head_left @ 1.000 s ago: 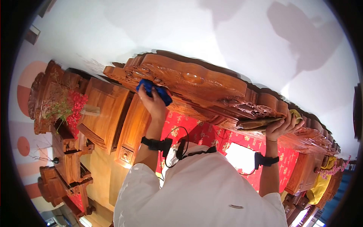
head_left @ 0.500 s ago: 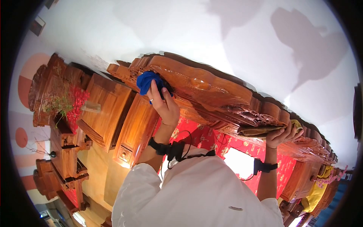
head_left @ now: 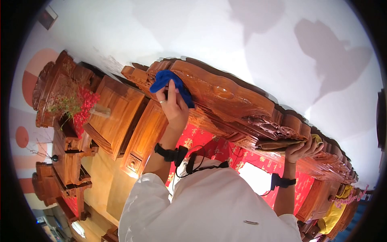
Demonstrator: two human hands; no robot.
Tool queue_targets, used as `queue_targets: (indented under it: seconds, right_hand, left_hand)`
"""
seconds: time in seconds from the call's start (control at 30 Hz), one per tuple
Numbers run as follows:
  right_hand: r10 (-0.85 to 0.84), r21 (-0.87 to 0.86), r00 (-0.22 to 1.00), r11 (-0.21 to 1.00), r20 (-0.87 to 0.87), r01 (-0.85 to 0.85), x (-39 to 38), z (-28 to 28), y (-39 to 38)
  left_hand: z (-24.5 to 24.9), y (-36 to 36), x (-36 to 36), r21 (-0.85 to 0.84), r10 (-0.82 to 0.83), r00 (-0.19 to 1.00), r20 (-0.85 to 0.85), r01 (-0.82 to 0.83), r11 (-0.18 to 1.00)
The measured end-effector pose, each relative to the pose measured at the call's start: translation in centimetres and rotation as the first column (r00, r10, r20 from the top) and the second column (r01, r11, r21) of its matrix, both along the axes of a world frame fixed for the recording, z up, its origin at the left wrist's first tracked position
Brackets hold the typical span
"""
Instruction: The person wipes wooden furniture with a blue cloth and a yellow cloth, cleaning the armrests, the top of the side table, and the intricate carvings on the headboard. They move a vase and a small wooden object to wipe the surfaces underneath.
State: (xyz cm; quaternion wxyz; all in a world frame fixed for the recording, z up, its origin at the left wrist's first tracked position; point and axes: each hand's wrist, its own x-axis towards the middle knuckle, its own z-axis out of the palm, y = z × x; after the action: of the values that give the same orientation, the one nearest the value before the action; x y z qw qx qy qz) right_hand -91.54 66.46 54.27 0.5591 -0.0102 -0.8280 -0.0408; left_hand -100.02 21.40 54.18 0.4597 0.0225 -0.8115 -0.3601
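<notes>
A blue cloth [head_left: 182, 85] is bunched in my left hand [head_left: 175, 107], which presses it against the carved end of a glossy brown wooden panel [head_left: 225, 93]. A ring shows on one finger of that hand. Farther along the same panel, my right hand [head_left: 300, 150] is closed around a brownish-yellow cloth [head_left: 278, 144] at the carved lower edge. Part of this cloth sticks out past the fingers on both sides. Black straps [head_left: 171, 154] with cables circle both wrists.
Behind the panel stands a white wall [head_left: 201, 36] with shadows on it. Wooden cabinets [head_left: 117, 113], red flowers [head_left: 85, 107] and greenery are at left. Red patterned cloth [head_left: 205, 141] lies below the panel. Yellow fabric [head_left: 332, 218] and pink blossoms [head_left: 350, 197] are at right.
The blue cloth has turned and spread into a longer shape as my left hand shifted its fingers. My right hand stays at nearly the same spot. The view has shifted slightly.
</notes>
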Motion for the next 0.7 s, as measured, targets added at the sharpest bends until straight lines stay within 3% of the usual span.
queue_targets:
  seconds: [0.07, 0.17, 0.23, 0.3, 0.37, 0.43, 0.5, 0.6, 0.7]
  right_hand:
    - [0.003, -0.001, 1.000, 1.000, -0.001, -0.003, 0.0, 0.0, -0.1]
    - [-0.006, -0.001, 1.000, 1.000, -0.003, 0.006, 0.1, 0.0, -0.1]
    - [-0.007, 0.001, 1.000, 1.000, -0.008, 0.007, 0.0, 0.0, -0.1]
    - [-0.039, 0.019, 0.999, 0.999, 0.001, 0.039, 0.1, 0.0, -0.1]
    - [-0.025, 0.013, 1.000, 1.000, -0.001, 0.025, 0.2, 0.0, -0.1]
    - [-0.012, 0.007, 1.000, 1.000, -0.009, 0.012, 0.0, 0.0, 0.0]
    - [-0.017, -0.002, 1.000, 1.000, -0.001, 0.017, 0.2, -0.1, 0.0]
    - [-0.045, 0.011, 0.999, 0.999, 0.008, 0.045, 0.1, -0.2, 0.0]
    - [-0.033, 0.013, 0.999, 0.999, 0.008, 0.032, 0.1, 0.0, -0.1]
  left_hand:
    - [1.1, -0.6, -0.7, 0.054, 0.088, 0.996, 0.003, -0.088, 0.995]
    - [1.0, -0.3, -0.5, 0.064, 0.090, 0.996, 0.021, -0.091, 0.994]
    - [0.7, 0.5, 0.2, 0.096, 0.035, 0.999, -0.014, -0.034, 0.995]
    - [0.4, 0.5, 0.6, 0.034, -0.124, 0.992, -0.020, 0.124, 0.992]
    - [1.1, -0.4, -0.1, 0.042, -0.128, 0.990, -0.053, 0.131, 0.991]
    - [2.7, -1.1, -0.9, 0.197, 0.020, 1.000, 0.006, -0.021, 0.980]
    - [3.6, -3.2, -2.2, 0.195, 0.026, 0.999, -0.027, -0.021, 0.981]
    - [3.9, -7.7, -3.4, 0.119, -0.006, 0.995, 0.096, -0.006, 0.993]
    - [5.2, -8.9, -3.5, 0.050, -0.147, 0.977, 0.154, 0.141, 0.989]
